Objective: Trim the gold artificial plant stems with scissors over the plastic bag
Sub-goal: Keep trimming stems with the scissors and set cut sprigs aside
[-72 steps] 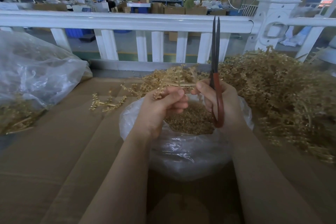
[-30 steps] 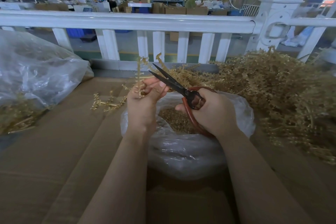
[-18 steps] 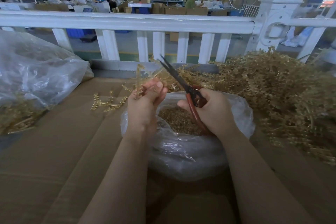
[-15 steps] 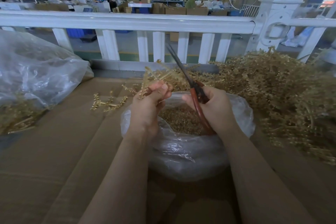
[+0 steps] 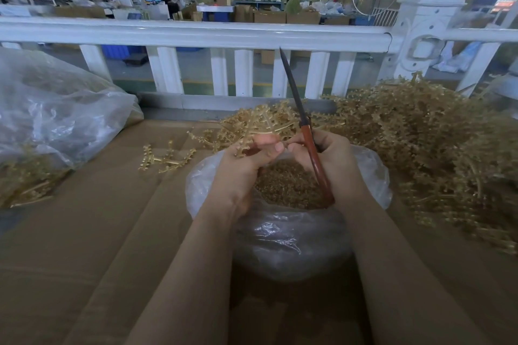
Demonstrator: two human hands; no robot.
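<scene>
Busy workshop behind a white railing [image 5: 196, 33], with flattened cardboard [image 5: 84, 232] as the work surface. The plastic bag [image 5: 280, 238] in the middle already holds a good layer of gold trimmings, but the big pile of untrimmed stems [image 5: 420, 154] on the right says there's loads left. The left hand [image 5: 246, 165] pinches a spiky, branching gold stem [image 5: 252, 131] just above the bag's far rim. The right hand [image 5: 330, 162] is curled round the red-handled scissors [image 5: 308, 137], blades closed and pointing up.
</scene>
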